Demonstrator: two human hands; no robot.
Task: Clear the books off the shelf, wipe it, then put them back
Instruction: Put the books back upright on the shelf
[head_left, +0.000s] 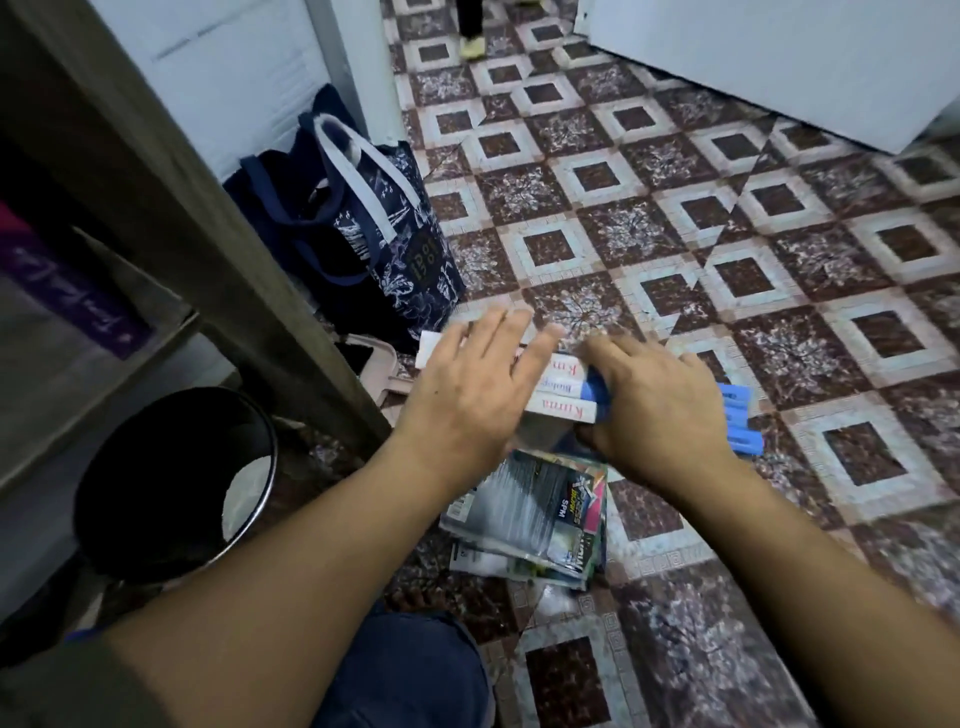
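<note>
On patterned maroon-and-white floor tiles (753, 223), beside the brown wooden shelf unit (171, 208):

1. Stack of white-and-blue paperback books (563, 395), spines lettered red and blue, flat on the floor. Left hand (467, 395) hovers over it, fingers straight and spread, gripping nothing. Right hand (660, 410) covers the stack's right end, fingers curved down over the books; whether it grips them cannot be told.
2. Second pile of glossy dark-covered workbooks (530, 519), fanned unevenly, just nearer the person.
3. Navy printed fabric tote bag (384, 223), soft, pale handles, upright against the shelf side.
4. Black round metal bin (176, 488), chrome rim.

Step judged: books are off the shelf and being handled on the floor. Next move likely calls for squaring the slick covers before lifting with both hands.
</note>
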